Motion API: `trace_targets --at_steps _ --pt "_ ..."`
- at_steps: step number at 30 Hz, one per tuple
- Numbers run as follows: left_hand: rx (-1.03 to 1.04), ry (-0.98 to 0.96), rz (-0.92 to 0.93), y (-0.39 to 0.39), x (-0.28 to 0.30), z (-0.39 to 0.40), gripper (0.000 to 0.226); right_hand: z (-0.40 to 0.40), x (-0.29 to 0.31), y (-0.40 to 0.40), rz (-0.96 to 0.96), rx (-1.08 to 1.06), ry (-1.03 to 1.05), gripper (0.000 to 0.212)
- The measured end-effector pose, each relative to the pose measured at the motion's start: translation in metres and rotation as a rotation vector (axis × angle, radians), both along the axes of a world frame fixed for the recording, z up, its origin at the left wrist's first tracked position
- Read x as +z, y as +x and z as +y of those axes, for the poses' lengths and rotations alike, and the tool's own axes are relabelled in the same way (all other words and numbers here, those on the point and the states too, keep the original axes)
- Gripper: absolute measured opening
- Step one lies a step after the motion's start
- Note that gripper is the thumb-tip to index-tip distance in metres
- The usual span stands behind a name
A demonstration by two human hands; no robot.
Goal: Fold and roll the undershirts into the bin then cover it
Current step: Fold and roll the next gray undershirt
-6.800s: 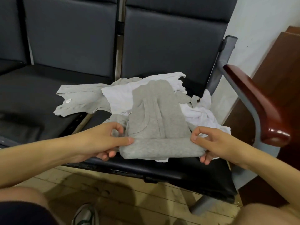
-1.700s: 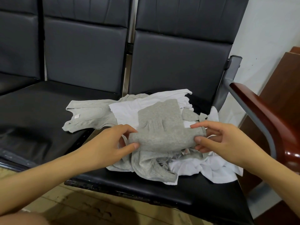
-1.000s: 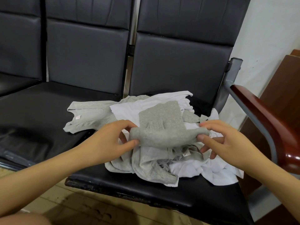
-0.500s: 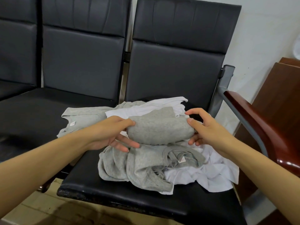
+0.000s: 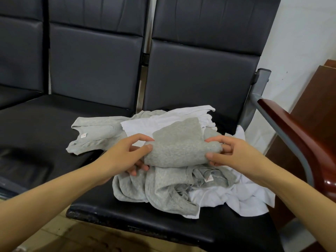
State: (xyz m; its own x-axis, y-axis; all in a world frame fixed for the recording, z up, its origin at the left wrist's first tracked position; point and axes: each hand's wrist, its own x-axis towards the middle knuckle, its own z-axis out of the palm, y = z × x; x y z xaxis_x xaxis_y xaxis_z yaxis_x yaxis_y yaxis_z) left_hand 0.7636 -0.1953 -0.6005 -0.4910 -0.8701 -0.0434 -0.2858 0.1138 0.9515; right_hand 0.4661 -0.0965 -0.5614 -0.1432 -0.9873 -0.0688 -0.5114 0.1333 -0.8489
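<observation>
My left hand [image 5: 125, 155] and right hand [image 5: 234, 155] pinch the two ends of a half-rolled grey undershirt [image 5: 179, 148], held just above the pile [image 5: 181, 190] on the chair seat [image 5: 181, 231]. I judge even tension at both ends keeps the roll tight. No bin in view.

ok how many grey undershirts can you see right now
3: a rolled one held in both hands, a crumpled one below it at the seat's front, and a flat one to the left. More may hide under the white ones.
</observation>
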Motion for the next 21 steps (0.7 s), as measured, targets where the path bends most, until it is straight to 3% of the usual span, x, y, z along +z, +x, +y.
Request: trace_targets --at_steps 5,10,12,16,21 --pt "0.015 -0.167 -0.089 -0.002 -0.013 -0.002 0.019 0.009 -0.009 -0.012 0.226 0.053 -0.046 0.05" --pt "-0.02 -0.45 -0.149 -0.004 -0.02 -0.006 0.01 0.012 -0.021 -0.012 0.231 0.065 -0.138 0.049" --pt "-0.063 -0.472 -0.182 -0.002 -0.02 -0.007 0.016 0.012 -0.024 -0.014 0.278 0.074 -0.183 0.053" --pt "-0.185 -0.45 -0.311 0.003 -0.023 -0.007 0.049 0.012 -0.028 -0.019 0.413 0.109 -0.174 0.068" --pt "-0.165 -0.478 -0.321 0.0 -0.028 -0.012 0.051 0.005 -0.045 -0.015 0.552 0.065 -0.288 0.066"
